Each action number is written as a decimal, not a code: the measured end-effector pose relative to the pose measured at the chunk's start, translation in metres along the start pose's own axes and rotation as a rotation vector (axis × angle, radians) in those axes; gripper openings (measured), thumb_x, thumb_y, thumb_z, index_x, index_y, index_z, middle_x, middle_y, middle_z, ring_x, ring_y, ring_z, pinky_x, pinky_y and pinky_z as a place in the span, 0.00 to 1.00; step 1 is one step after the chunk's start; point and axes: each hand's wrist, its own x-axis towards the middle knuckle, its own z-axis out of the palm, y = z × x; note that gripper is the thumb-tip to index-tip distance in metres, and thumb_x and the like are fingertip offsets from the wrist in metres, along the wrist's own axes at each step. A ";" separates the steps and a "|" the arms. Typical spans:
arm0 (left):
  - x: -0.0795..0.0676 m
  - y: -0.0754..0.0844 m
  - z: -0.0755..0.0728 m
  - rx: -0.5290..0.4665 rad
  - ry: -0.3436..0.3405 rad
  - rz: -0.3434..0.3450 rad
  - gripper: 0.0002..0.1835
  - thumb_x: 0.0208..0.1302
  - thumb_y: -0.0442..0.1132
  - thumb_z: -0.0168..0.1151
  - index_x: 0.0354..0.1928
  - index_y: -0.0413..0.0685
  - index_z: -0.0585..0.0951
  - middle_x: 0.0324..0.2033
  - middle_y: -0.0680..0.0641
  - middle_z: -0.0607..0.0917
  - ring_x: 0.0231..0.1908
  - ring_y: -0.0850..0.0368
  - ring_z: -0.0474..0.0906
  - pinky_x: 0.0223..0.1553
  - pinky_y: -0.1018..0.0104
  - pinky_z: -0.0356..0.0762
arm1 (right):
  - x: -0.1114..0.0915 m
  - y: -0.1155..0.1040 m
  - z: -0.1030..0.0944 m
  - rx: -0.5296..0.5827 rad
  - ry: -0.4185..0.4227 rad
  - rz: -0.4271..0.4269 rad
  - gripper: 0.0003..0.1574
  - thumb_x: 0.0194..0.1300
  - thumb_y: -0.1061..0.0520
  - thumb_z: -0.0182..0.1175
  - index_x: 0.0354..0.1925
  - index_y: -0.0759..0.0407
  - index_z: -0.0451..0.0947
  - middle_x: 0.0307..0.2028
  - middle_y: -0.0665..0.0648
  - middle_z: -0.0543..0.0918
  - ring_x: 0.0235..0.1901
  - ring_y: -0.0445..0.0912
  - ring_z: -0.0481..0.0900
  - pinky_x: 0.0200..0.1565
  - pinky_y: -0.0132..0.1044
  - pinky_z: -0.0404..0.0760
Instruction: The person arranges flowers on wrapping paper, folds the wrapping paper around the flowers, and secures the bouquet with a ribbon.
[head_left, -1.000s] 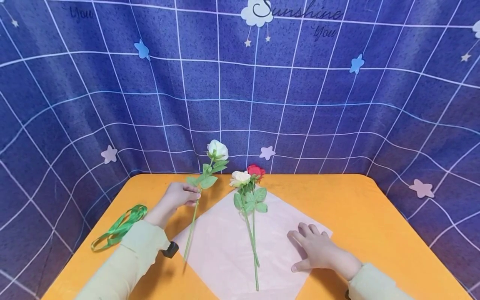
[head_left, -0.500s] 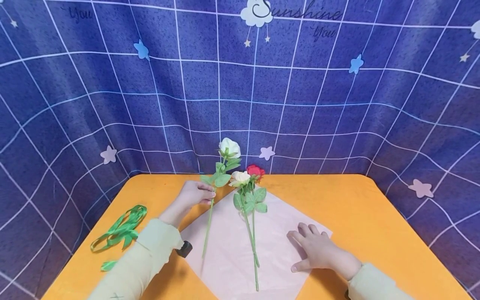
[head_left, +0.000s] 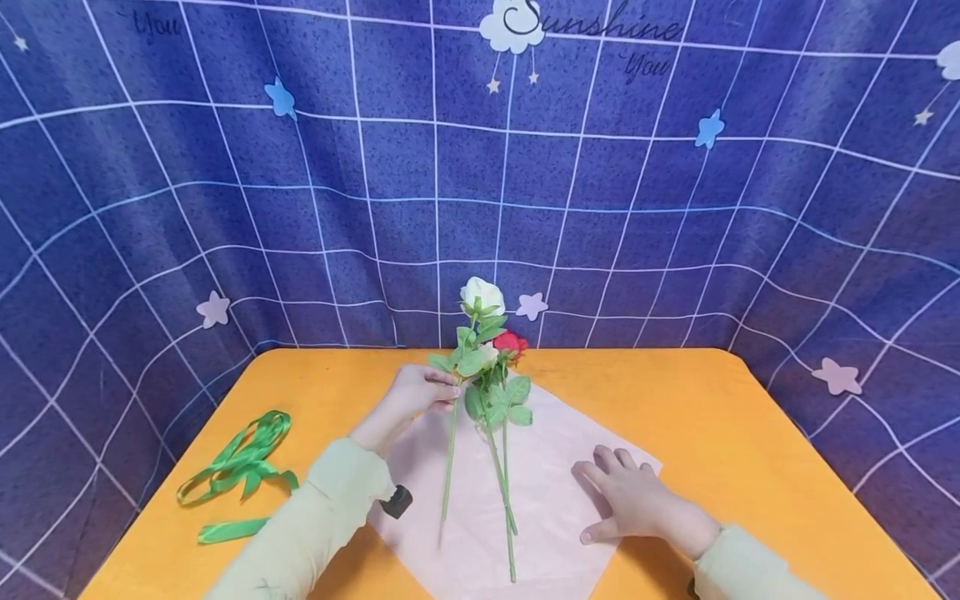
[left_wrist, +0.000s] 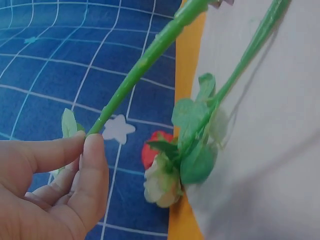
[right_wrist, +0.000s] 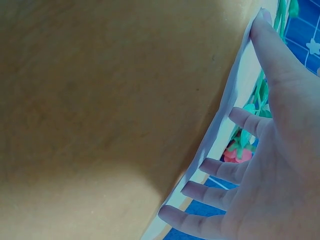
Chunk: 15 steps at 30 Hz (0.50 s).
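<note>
My left hand [head_left: 420, 393] pinches the stem of a white rose [head_left: 482, 297] between thumb and fingertips, just below its leaves. In the left wrist view this green stem [left_wrist: 140, 67] runs up and right from the fingertips. A red rose [head_left: 511, 344] and a cream rose [left_wrist: 162, 182] lie together on a sheet of pale pink wrapping paper [head_left: 562, 467], their stems crossing. The raised white rose partly covers the cream bloom in the head view. My right hand [head_left: 633, 498] rests with spread fingers at the paper's right edge, holding nothing; its fingertips [right_wrist: 172, 212] touch the sheet.
Green ribbon [head_left: 243, 457] lies in loose loops on the left of the orange table [head_left: 720, 417], one strip running under the left sleeve [head_left: 315, 517]. Behind the table hangs a blue curtain [head_left: 622, 208] with white grid lines and stars.
My left hand has carried the white rose rightward, from the paper's left edge to beside the other two roses. More of the ribbon now shows. The right hand has stayed put.
</note>
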 end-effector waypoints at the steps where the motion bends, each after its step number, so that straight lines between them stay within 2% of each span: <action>1: 0.001 0.001 0.003 -0.002 -0.003 -0.001 0.14 0.55 0.23 0.63 0.45 0.22 0.78 0.32 0.35 0.85 0.20 0.61 0.80 0.29 0.67 0.82 | 0.000 0.000 0.000 0.000 -0.001 0.000 0.62 0.37 0.17 0.58 0.63 0.50 0.64 0.61 0.68 0.64 0.57 0.66 0.64 0.42 0.68 0.70; 8: 0.008 -0.001 0.026 0.008 -0.023 -0.007 0.12 0.54 0.23 0.64 0.42 0.25 0.80 0.28 0.41 0.85 0.19 0.59 0.81 0.28 0.65 0.82 | 0.001 0.002 0.001 0.010 -0.009 0.005 0.62 0.37 0.16 0.58 0.63 0.50 0.64 0.61 0.69 0.64 0.58 0.67 0.63 0.43 0.69 0.69; 15: 0.014 -0.011 0.048 0.022 -0.032 -0.018 0.09 0.53 0.24 0.65 0.38 0.27 0.81 0.27 0.40 0.85 0.18 0.59 0.80 0.31 0.61 0.83 | 0.001 0.001 0.001 0.013 0.001 0.004 0.62 0.37 0.17 0.59 0.62 0.50 0.65 0.61 0.69 0.64 0.58 0.68 0.63 0.43 0.69 0.69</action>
